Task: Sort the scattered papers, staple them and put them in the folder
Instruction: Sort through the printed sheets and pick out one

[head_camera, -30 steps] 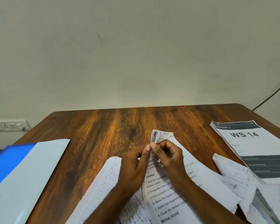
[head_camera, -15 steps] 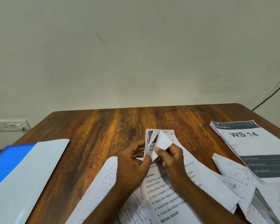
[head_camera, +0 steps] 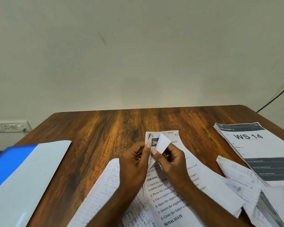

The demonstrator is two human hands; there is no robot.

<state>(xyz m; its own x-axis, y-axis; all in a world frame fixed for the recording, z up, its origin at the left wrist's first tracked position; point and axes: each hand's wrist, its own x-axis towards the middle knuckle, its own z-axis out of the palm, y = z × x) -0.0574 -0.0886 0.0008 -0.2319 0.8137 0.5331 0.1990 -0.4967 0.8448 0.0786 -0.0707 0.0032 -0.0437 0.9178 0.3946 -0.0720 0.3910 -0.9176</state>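
Both hands are up at the top corner of the printed sheet (head_camera: pixel 174 190) — the instruction page with its numbered steps 1 to 6 — and the corner is peeled back. The left hand (head_camera: pixel 134 163) pinches the top left edge, thumb on the front, fingers curled behind. The right hand (head_camera: pixel 172 159) pinches the folded-over flap, a white triangle turned up to show its blank back and a dark block beneath reading 294. It looks like more than 1 leaf is gathered there, though the layers are too fine to count from here. My read: the corner is being separated or checked, perhaps to find a page number for sorting, and the two-handed pinch keeps the leaves from sliding.

Around it, the rest of the job waits on the wooden table (head_camera: pixel 105 128). Handwritten ruled pages (head_camera: pixel 103 189) lie half under the printed sheet on the left, more handwritten sheets (head_camera: pixel 236 177) fan out on the right, and a stack headed WS 14 (head_camera: pixel 256 149) sits well apart at the far right, its edges already squared.

The folder (head_camera: pixel 23 174) — blue with a pale cover — lies flat at the left edge, well clear of the hands. It appears closed, and nothing shows inside it. No stapler is in view, so sorting seems early, with stapling and filing not yet done.
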